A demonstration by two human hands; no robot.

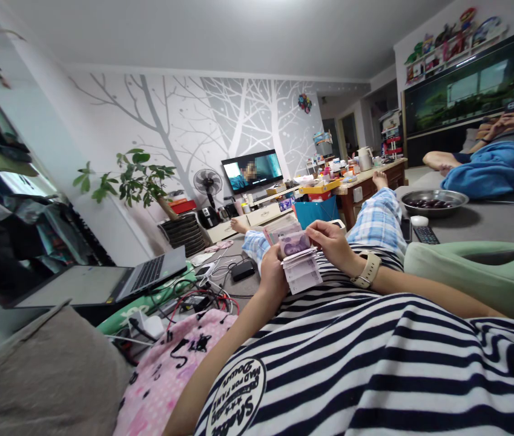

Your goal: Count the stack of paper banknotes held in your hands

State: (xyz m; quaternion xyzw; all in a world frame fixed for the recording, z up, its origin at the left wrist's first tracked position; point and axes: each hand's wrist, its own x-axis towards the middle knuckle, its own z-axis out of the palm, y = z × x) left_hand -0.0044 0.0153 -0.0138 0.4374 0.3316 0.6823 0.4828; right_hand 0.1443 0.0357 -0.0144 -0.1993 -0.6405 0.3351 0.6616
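A stack of banknotes [301, 275] hangs folded over in my left hand [275, 272], which is closed around its left side. The front note [295, 243] is purple with a portrait, and pinkish notes [281, 225] fan out behind it. My right hand [329, 242] pinches the upper right edge of the purple note between thumb and fingers. A watch with a pale strap [367, 270] is on my right wrist. Both hands are above my lap, in front of my striped shirt [375, 363].
To the left lie an open laptop [148, 275], tangled cables [193, 300] and a black box [242, 270]. On the right are a metal bowl of dark round fruit [433, 203], a remote control [425, 235] and a green cushion [470, 266]. Another person [502, 130] sits farther right.
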